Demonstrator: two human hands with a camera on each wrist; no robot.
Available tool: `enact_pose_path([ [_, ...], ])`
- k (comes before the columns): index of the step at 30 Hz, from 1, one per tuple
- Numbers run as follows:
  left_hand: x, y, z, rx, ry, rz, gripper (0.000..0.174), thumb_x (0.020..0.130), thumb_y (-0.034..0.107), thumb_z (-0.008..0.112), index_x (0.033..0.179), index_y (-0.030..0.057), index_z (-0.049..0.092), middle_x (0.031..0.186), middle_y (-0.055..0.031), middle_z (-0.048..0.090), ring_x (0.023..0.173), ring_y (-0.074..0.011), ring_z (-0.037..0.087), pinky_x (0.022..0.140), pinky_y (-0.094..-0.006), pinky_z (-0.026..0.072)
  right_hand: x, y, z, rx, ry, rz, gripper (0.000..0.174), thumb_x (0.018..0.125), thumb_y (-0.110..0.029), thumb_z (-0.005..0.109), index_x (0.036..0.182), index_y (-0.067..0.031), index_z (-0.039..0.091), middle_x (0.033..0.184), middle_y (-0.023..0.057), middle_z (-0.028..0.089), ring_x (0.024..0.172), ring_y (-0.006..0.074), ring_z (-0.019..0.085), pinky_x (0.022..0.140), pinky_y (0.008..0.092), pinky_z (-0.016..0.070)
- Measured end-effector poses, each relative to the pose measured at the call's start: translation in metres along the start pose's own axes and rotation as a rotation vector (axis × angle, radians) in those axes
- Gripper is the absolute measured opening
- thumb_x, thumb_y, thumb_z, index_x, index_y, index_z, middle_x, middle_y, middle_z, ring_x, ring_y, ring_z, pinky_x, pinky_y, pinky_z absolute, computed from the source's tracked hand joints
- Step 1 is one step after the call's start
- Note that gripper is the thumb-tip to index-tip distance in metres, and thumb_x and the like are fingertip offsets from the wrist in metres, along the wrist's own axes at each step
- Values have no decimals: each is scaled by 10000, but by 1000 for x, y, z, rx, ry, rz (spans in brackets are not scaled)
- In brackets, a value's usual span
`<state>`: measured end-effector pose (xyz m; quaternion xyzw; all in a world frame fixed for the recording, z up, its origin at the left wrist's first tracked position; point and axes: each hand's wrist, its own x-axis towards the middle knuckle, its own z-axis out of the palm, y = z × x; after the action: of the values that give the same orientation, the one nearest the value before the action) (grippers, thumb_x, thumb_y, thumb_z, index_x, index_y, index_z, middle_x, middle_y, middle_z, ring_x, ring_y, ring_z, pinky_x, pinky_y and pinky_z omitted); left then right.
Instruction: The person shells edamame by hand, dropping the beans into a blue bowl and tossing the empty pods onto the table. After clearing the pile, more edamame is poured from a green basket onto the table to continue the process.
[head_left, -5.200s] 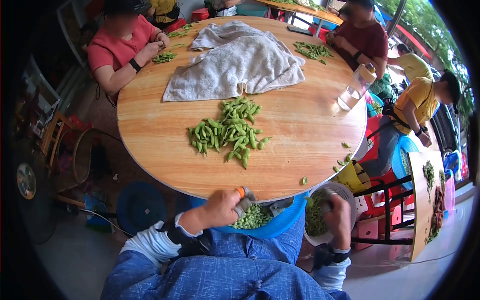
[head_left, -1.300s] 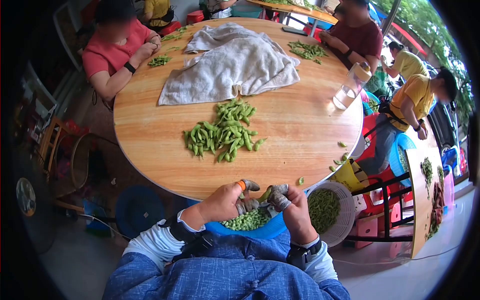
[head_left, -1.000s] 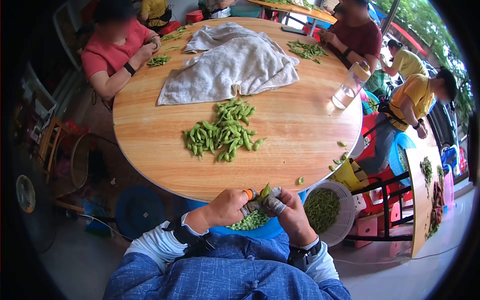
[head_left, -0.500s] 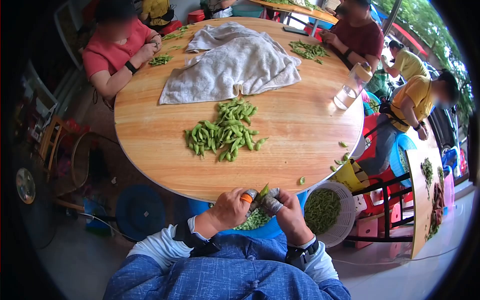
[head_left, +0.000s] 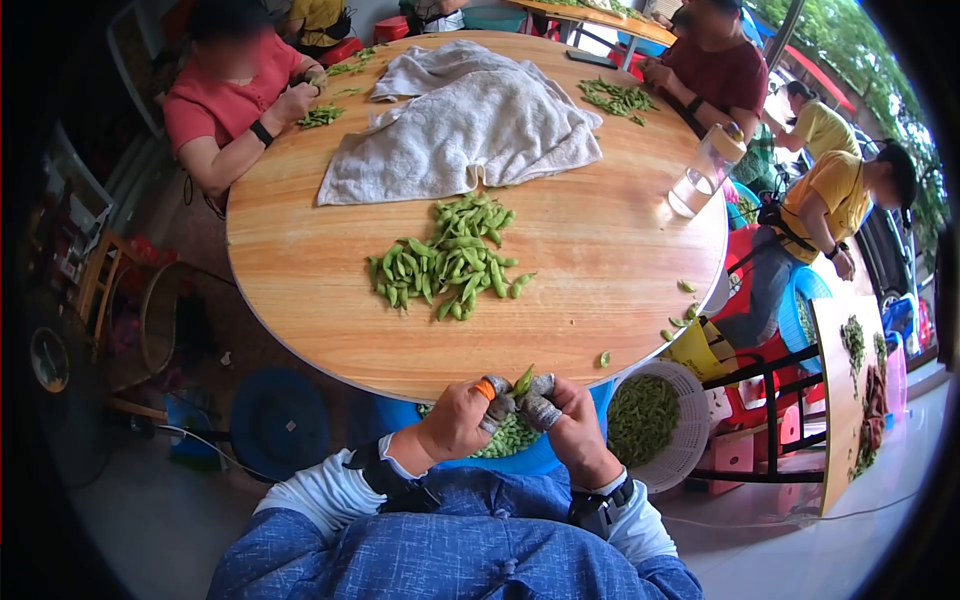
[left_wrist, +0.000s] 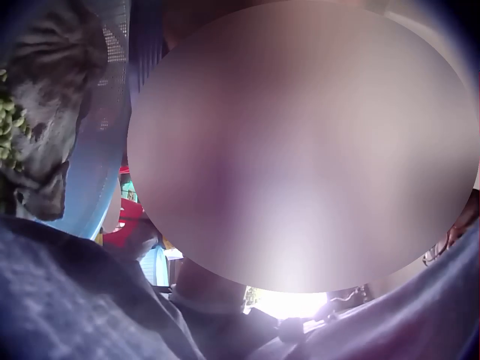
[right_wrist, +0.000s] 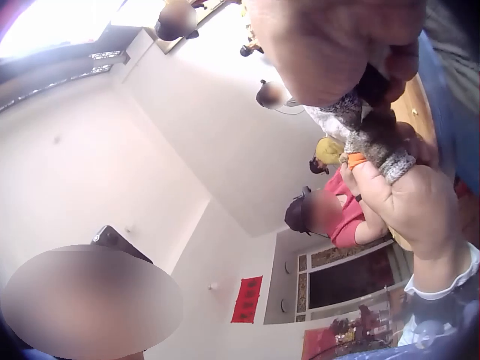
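In the head view my left hand (head_left: 458, 418) and right hand (head_left: 582, 432) meet just in front of the table edge. Grey wrappings cover several fingertips, and an orange band (head_left: 486, 389) circles a left finger. Between the fingertips, both hands pinch a green edamame pod (head_left: 524, 380), its tip poking upward. Below them, a blue basin (head_left: 548, 457) holds shelled green beans (head_left: 508, 438). The right wrist view shows my right hand (right_wrist: 337, 49) close up and my left hand (right_wrist: 416, 206) against it; the pod is hidden there. Neither hand shows in the left wrist view.
A pile of edamame pods (head_left: 447, 262) lies on the round wooden table (head_left: 300, 270), before a grey towel (head_left: 470, 130). A water bottle (head_left: 705, 172) stands at right. Beside my right hand sits a white basket (head_left: 690, 425) of green pods. Other people sit around.
My right hand has come from over the white basket to meet the left. The pod is now pinched between both hands; in the last second they have shifted only slightly.
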<state>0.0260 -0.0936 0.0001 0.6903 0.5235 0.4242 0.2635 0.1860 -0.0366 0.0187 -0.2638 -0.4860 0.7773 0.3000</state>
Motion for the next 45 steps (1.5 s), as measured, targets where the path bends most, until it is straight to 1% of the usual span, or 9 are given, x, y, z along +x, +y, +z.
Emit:
enact_pose_path([
  [8, 5, -4, -6, -691, -107, -520, 107, 786, 16, 425, 856, -15, 500, 644, -104, 542, 591, -145, 512, 563, -300, 414, -1, 5, 0, -297, 41, -197, 141, 767, -46, 570, 886, 26, 549, 783, 24, 581, 714, 78, 519, 640, 217, 420],
  [11, 7, 9, -11, -608, -139, -457, 109, 799, 43, 432, 853, -21, 503, 660, -96, 553, 600, -145, 511, 566, -292, 416, -2, 2, -3, -431, 60, -198, 124, 751, -22, 569, 862, 31, 553, 755, 36, 581, 695, 81, 517, 619, 223, 422],
  [14, 5, 10, -5, -305, -60, -127, 131, 782, 48, 454, 877, -24, 507, 669, -106, 555, 584, -148, 502, 561, -280, 413, -1, 7, -2, -359, 73, -173, 111, 739, -2, 560, 845, 29, 555, 725, 47, 574, 678, 82, 510, 608, 226, 420],
  [23, 3, 4, 2, -370, 9, -332, 204, 695, 5, 446, 874, -25, 539, 599, -81, 513, 591, -101, 470, 538, -261, 391, 0, 7, 1, -509, 70, -232, 106, 727, 16, 547, 832, 32, 549, 688, 49, 562, 651, 89, 502, 587, 235, 418],
  [30, 10, 16, -11, -144, -394, -278, 126, 712, 12, 539, 832, -12, 571, 709, -62, 582, 675, -89, 512, 615, -239, 424, -6, -22, -55, -489, 439, -189, 76, 766, -3, 525, 802, 21, 588, 694, 23, 577, 623, 76, 508, 564, 219, 422],
  [33, 23, 19, -21, 62, -266, -202, 116, 740, 111, 576, 819, 26, 577, 678, -117, 593, 622, -190, 577, 587, -279, 452, -23, -38, -121, -938, 900, -384, 140, 769, -4, 515, 891, 37, 571, 713, 24, 557, 636, 81, 488, 577, 218, 409],
  [36, 53, 7, -23, 424, -75, -118, 154, 744, 199, 577, 768, 48, 563, 657, -140, 581, 591, -296, 570, 532, -349, 451, -45, -35, -152, -584, 1039, -355, 199, 790, -13, 504, 978, 39, 543, 786, 23, 559, 662, 73, 482, 610, 195, 404],
  [40, 103, -12, -17, 717, 54, 5, 150, 731, 180, 549, 720, 31, 529, 626, -140, 570, 565, -312, 566, 514, -381, 447, -42, -34, -115, -541, 780, -371, 212, 789, 6, 502, 996, 40, 533, 832, 22, 556, 722, 72, 490, 655, 192, 403],
  [45, 127, -28, -12, 854, -66, -65, 91, 708, 95, 492, 715, 10, 525, 631, -164, 573, 600, -307, 579, 523, -375, 452, -25, -12, -75, -415, 580, -324, 212, 790, -28, 547, 990, 40, 529, 860, 40, 571, 768, 83, 522, 692, 205, 421],
])
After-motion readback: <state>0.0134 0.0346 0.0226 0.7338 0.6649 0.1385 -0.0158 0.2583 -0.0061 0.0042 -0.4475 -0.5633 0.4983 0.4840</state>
